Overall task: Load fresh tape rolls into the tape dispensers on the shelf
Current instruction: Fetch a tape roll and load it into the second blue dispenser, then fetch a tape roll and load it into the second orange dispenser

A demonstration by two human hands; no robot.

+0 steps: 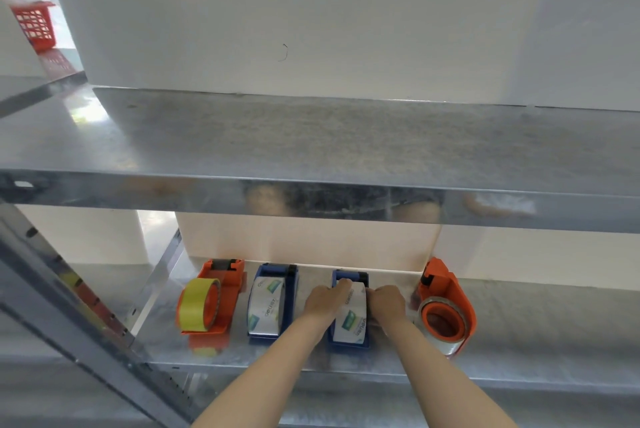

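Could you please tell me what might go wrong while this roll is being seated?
The right hand works right beside the orange dispenser, which sits near the front edge of the shelf; a nudge might knock it off. With the left hand also on the white tape roll in the blue dispenser, uneven pressure could seat the roll crooked.

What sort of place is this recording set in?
Likely a stockroom or shop storage area: galvanised metal shelving, a red basket at far left, and four tape dispensers lined up on the lower shelf, where left hand and right hand grip a tape roll.
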